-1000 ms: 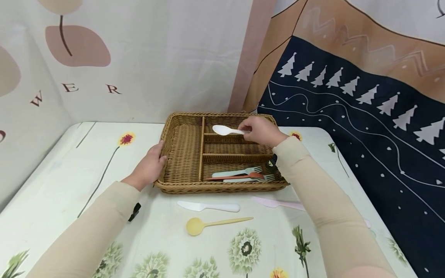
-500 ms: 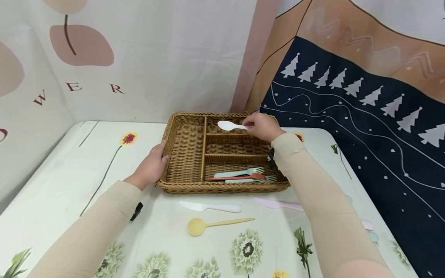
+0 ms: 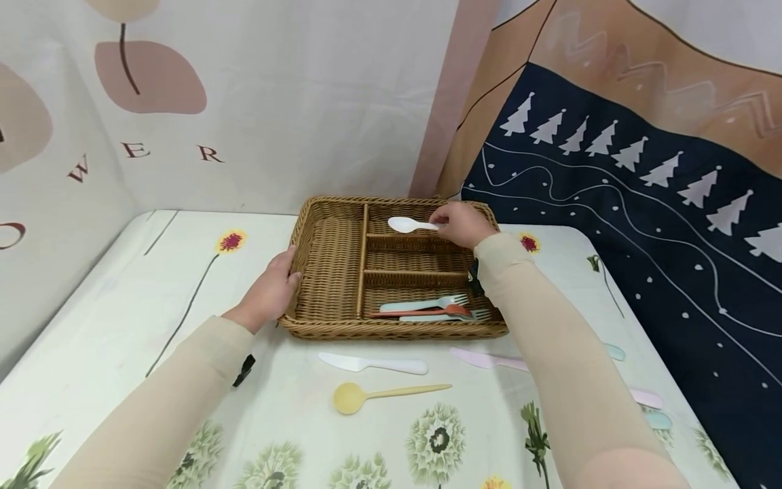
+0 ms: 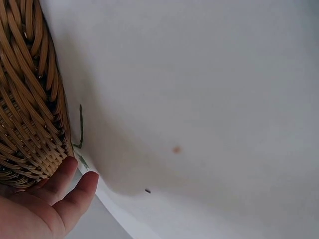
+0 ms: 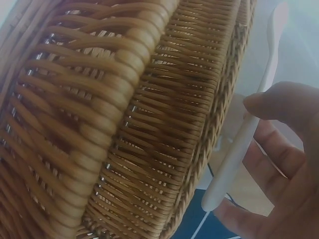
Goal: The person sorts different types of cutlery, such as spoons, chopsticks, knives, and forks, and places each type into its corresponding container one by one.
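A brown wicker basket [image 3: 394, 331] with divided compartments sits at the back of the table. My left hand [image 3: 271, 288] grips its left side, thumb over the rim; the left wrist view shows fingers [image 4: 79, 196] against the outer wicker. Over the far right compartment, my right hand [image 3: 462, 224] pinches a white spoon [image 3: 404, 225] by its handle, bowl pointing left. From the right wrist, the spoon's handle [image 5: 234, 164] lies between thumb and fingers, apart from the weave. Two light-blue forks [image 3: 421, 304] and an orange utensil [image 3: 421, 312] lie in the near right compartment.
In front of the basket lie a white knife [image 3: 373, 364], a yellow spoon [image 3: 349, 399] and a pink knife [image 3: 485, 358] partly behind the right sleeve. Pink [image 3: 646, 399] and teal utensil ends [image 3: 658, 420] show right of that sleeve. Patterned cloth hangs behind the table.
My right hand has carried the spoon slightly right and back over the far compartment, then lowered it a little. My left hand stays on the basket's side.
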{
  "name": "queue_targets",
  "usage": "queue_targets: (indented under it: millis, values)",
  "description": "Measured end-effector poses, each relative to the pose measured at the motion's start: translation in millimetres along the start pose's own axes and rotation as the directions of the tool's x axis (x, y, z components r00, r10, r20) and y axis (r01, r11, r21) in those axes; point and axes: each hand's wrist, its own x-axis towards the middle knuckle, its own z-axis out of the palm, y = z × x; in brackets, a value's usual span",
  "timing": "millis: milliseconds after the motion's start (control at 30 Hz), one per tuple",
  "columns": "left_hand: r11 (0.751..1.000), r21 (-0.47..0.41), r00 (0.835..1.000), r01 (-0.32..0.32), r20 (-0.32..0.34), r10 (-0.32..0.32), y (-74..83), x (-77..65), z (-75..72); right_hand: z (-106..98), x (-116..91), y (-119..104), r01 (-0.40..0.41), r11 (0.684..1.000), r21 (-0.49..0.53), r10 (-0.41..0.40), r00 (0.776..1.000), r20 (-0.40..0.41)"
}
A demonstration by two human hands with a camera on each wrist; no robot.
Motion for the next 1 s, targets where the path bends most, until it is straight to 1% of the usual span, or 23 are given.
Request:
queue_targets:
  millis: [367,500,633,867,1000]
  values:
    - [1.000,0.002,1.000,0.004,-0.010,-0.004,-0.9,1.0,1.7,7.6,9.5,5.4,-0.038,0.998,-0.054,0.036,0.999,-0.028]
    - [1.000,0.002,1.000,0.005,-0.014,-0.005,-0.7,0.4,1.7,7.9,9.6,1.5,-0.057,0.994,-0.091,0.054,0.998,-0.033]
    - [1.000,0.000,1.000,0.010,-0.014,-0.010,-0.7,-0.4,1.7,8.9,10.2,-1.7,-0.067,0.989,-0.131,0.063,0.997,-0.033]
    - [1.000,0.007,1.000,0.012,-0.018,-0.012,-0.1,-0.9,2.2,14.8,15.6,1.0,-0.083,0.977,-0.196,0.079,0.996,-0.029]
    - [1.000,0.005,1.000,0.010,-0.019,-0.010,0.1,-1.0,2.1,19.3,20.4,3.5,-0.086,0.969,-0.230,0.078,0.996,-0.045]
